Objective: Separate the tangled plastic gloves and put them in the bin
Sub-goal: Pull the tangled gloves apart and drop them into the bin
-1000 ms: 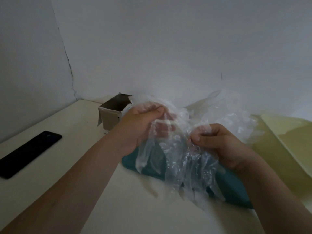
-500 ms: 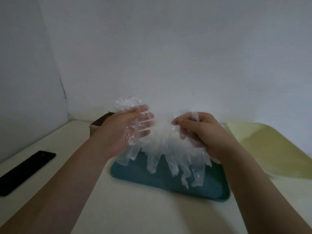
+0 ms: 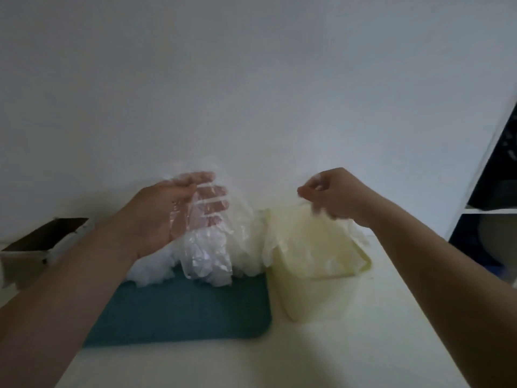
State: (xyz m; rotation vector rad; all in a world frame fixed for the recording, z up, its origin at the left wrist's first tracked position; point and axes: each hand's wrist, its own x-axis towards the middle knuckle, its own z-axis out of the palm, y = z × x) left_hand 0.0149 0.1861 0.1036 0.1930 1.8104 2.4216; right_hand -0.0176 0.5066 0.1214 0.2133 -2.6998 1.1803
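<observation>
Half a second ago our two hands were close together in the plastic above the tray; now they have drawn apart, and the right hand has gone off to the right with one glove pulled free. We also see more of the right side of the table than before.

The right hand is curled, thumb and fingertips pinched on the top edge of the single glove. That glove hangs as a thin, blurred sheet directly over the open mouth of the pale yellow bin, and its lower edges reach down to the rim. Whether any of it already touches the inside we cannot tell.

The left hand holds the tangled gloves up above the far edge of the teal tray. The thumb lies over the top of the film and the fingers show through it, almost straight, so the hold is a loose one. The bundle droops from that hand, and its lowest folds rest on the tray, just beside the bin.

The tray and the bin stand side by side, touching or nearly so. At the left edge stands an open cardboard box, and a white shelf unit shows at the far right.
</observation>
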